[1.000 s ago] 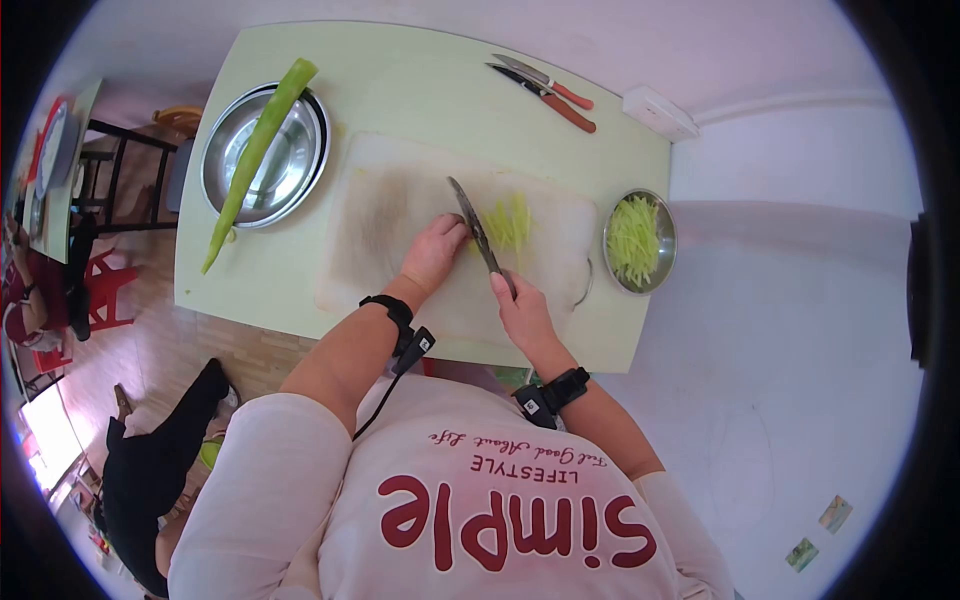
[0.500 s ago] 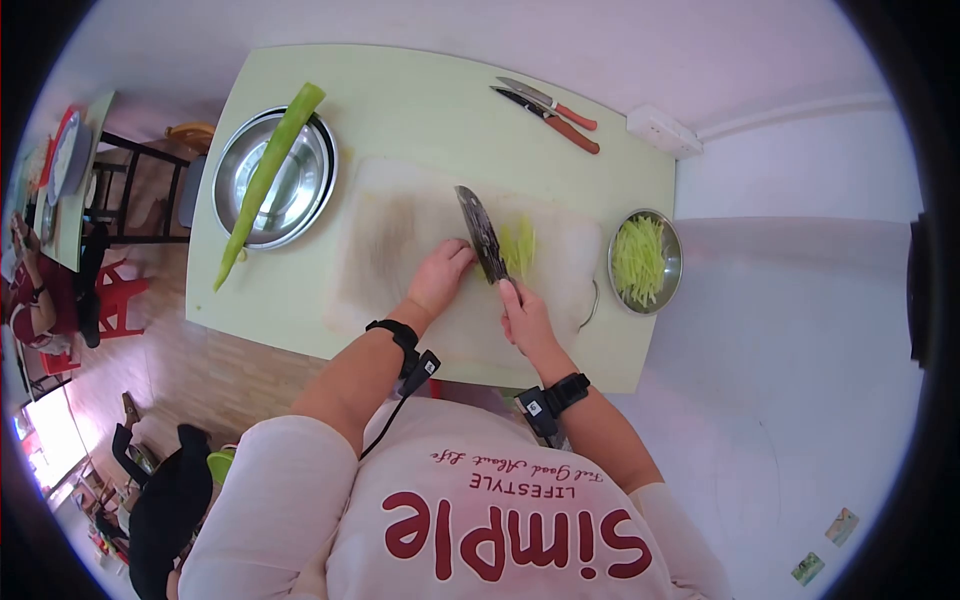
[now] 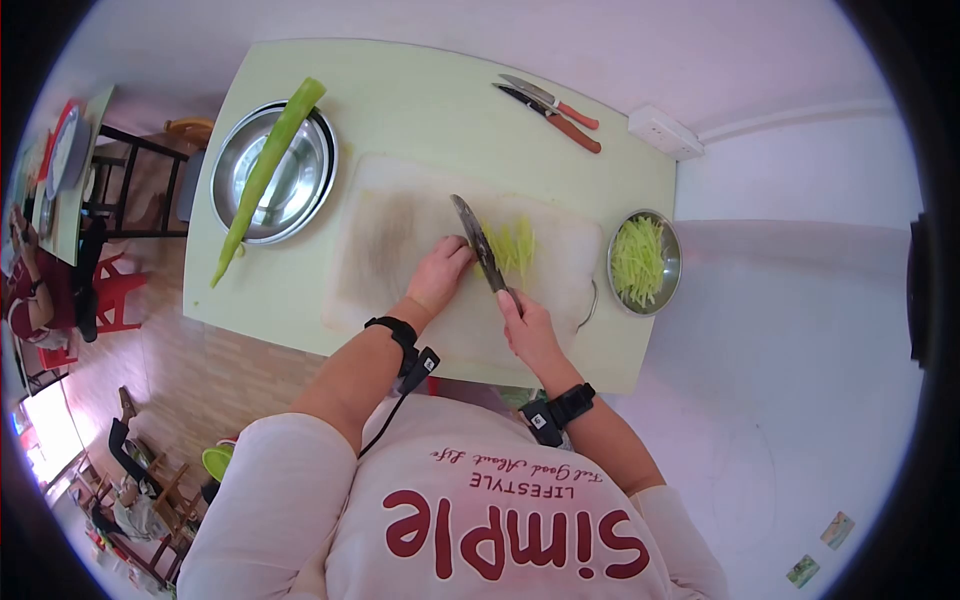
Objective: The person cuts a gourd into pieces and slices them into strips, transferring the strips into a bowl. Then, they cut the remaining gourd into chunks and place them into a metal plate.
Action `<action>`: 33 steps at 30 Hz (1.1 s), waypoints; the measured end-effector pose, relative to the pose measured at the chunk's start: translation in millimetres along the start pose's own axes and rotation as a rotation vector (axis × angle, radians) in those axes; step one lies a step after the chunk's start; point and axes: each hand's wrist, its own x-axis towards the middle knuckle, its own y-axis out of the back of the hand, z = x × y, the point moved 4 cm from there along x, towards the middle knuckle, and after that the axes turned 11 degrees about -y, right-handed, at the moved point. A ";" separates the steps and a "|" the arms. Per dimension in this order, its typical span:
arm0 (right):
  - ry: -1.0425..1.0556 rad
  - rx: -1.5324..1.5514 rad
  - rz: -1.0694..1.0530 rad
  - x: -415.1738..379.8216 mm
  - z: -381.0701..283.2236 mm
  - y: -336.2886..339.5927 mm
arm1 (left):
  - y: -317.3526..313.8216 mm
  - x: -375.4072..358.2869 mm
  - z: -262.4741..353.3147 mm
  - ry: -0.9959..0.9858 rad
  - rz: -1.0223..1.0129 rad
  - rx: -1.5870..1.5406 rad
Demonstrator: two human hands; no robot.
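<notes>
My right hand (image 3: 527,326) is closed round the handle of a dark-bladed kitchen knife (image 3: 478,240). The blade stands on edge over a white cutting board (image 3: 385,300), close beside my left fingertips. With fingers curled, my left hand (image 3: 438,275) presses down on pale green celtuce at the blade's left side; the piece is mostly hidden by the fingers. Thin celtuce shreds (image 3: 516,246) lie on the board just right of the blade. A whole peeled celtuce stem (image 3: 265,170) rests across the steel bowls at the left.
Nested steel bowls (image 3: 228,180) stand on the table's left. A small steel bowl (image 3: 672,285) of celtuce shreds is at the right edge. Two more knives (image 3: 560,122) lie at the back right, near a white power socket (image 3: 660,132). Another person (image 3: 40,290) sits far left.
The knife has shifted slightly left and its blade is turned more edge-on. The shreds beside it are more spread out. My left hand has hardly moved. A dark-clothed person at lower left has left view.
</notes>
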 end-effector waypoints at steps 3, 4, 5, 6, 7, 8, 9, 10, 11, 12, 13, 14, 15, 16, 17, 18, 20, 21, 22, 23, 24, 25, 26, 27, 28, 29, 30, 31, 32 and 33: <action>0.006 -0.038 0.023 -0.5 -3.3 -0.5 | 0.1 2.1 -0.8 -0.020 0.009 0.007; 0.048 -0.057 0.048 -1.9 -5.5 -1.1 | -0.1 1.2 -0.4 -0.025 0.007 0.011; 0.093 -0.076 0.074 -2.3 -8.3 -1.4 | 0.0 1.4 -0.5 -0.025 0.007 0.011; 0.093 -0.076 0.074 -2.2 -8.6 -2.3 | 0.0 1.4 -0.6 -0.021 0.009 0.015; 0.096 -0.071 0.080 -2.5 -8.4 -3.1 | -0.1 1.2 -0.5 -0.017 0.011 0.019; 0.100 -0.066 0.085 -2.6 -8.4 -3.5 | -0.2 1.3 -0.7 -0.016 0.011 0.019; 0.099 -0.068 0.084 -3.2 -9.2 -3.7 | -0.3 1.1 -0.9 -0.014 0.009 0.017; 0.096 -0.078 0.088 -4.2 -10.5 -3.5 | -0.3 0.8 -1.0 -0.011 0.007 0.016; 0.092 -0.088 0.091 -4.7 -11.5 -3.1 | -0.2 0.8 -1.0 -0.010 0.008 0.015; 0.092 -0.089 0.092 -4.6 -11.7 -2.9 | -0.5 0.9 -1.2 -0.009 0.005 0.017; 0.086 -0.096 0.089 -4.5 -11.7 -2.8 | -0.7 0.9 -1.4 -0.008 0.001 0.018; 0.079 -0.103 0.087 -4.5 -11.9 -3.0 | -0.6 0.9 -1.5 -0.008 0.002 0.017; 0.078 -0.104 0.087 -4.1 -11.7 -3.2 | -0.8 0.9 -1.6 -0.009 0.008 0.011; 0.085 -0.111 0.092 -3.2 -11.5 -3.4 | -0.9 0.9 -1.8 -0.010 0.014 0.006; 0.092 -0.117 0.097 -2.2 -11.6 -3.5 | -1.0 0.9 -2.2 -0.009 0.014 0.005; 0.091 -0.119 0.097 -1.0 -12.0 -3.5 | -0.8 1.1 -1.9 -0.016 0.018 0.005; 0.086 -0.129 0.090 1.1 -12.4 -4.1 | -0.7 0.7 -1.0 -0.023 0.020 0.004; 0.086 -0.129 0.090 2.4 -11.3 -5.1 | -0.5 0.9 -0.8 -0.023 0.017 0.008; 0.105 -0.109 0.098 4.5 -10.5 -6.2 | 0.1 1.4 -0.8 -0.025 0.014 0.013; 0.125 -0.089 0.105 6.5 -9.8 -7.0 | 0.5 1.6 -0.7 -0.025 0.016 0.014; 0.127 -0.089 0.104 8.1 -9.0 -7.5 | 0.5 1.5 -0.7 -0.020 0.015 0.007; 0.110 -0.078 0.094 9.3 -7.0 -7.5 | 0.2 1.4 -0.6 -0.015 0.013 0.000; 0.093 -0.066 0.083 10.6 -4.6 -7.1 | 0.1 1.5 -0.8 -0.015 0.013 0.000; 0.092 -0.067 0.084 12.2 -1.8 -6.5 | -0.3 1.0 -1.4 -0.021 0.016 -0.004; 0.055 -0.035 0.067 14.7 2.0 -6.3 | -0.6 0.5 -1.9 -0.027 0.019 -0.006; 0.018 -0.002 0.051 16.1 4.4 -6.4 | -0.9 -0.1 -2.2 -0.027 0.019 -0.006; 0.020 -0.001 0.049 13.6 -0.9 -4.3 | -0.5 -0.3 -2.6 -0.026 0.017 -0.005; -0.061 0.088 -0.008 9.5 -6.9 -2.1 | -0.2 0.1 -3.1 -0.025 0.016 -0.003; -0.145 0.178 -0.064 6.5 -7.8 -1.2 | -0.6 -0.3 -2.7 -0.026 0.014 -0.003; -0.144 0.180 -0.063 7.6 -4.4 -1.4 | -0.7 -0.2 -2.8 -0.020 0.002 -0.001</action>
